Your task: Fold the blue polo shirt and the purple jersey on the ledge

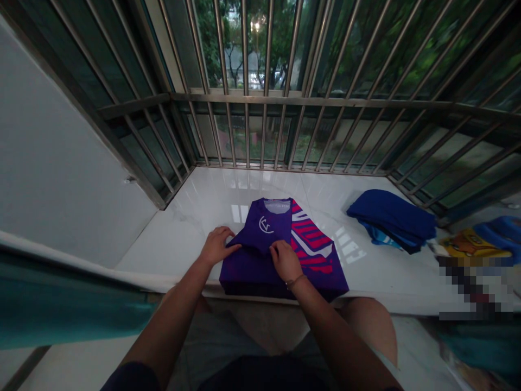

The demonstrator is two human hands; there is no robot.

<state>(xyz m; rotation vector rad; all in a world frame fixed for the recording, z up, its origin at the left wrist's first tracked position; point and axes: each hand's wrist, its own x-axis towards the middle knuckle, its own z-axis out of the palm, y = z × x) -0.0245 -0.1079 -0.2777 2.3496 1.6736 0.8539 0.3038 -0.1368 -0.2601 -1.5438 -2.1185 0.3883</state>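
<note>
Dark clothing (252,374) is nearest cam; L hand (218,247) & R hand (286,262) pinch purple shirt (246,266), which I see near front edge of glossy white sill (171,241), under window w/ metal bars (325,101).

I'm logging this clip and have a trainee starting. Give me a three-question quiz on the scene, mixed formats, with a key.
1. Multiple choice: what colour is the emblem on the purple jersey?
a) Yellow
b) White
c) Green

2. True or false: the folded blue clothes lie to the left of the jersey as the picture shows it.

3. Short answer: which hand has a bracelet at its wrist?

Key
1: b.
2: False; they lie to the right of it, on the same white windowsill.
3: The right hand, which is on the jersey.
</note>
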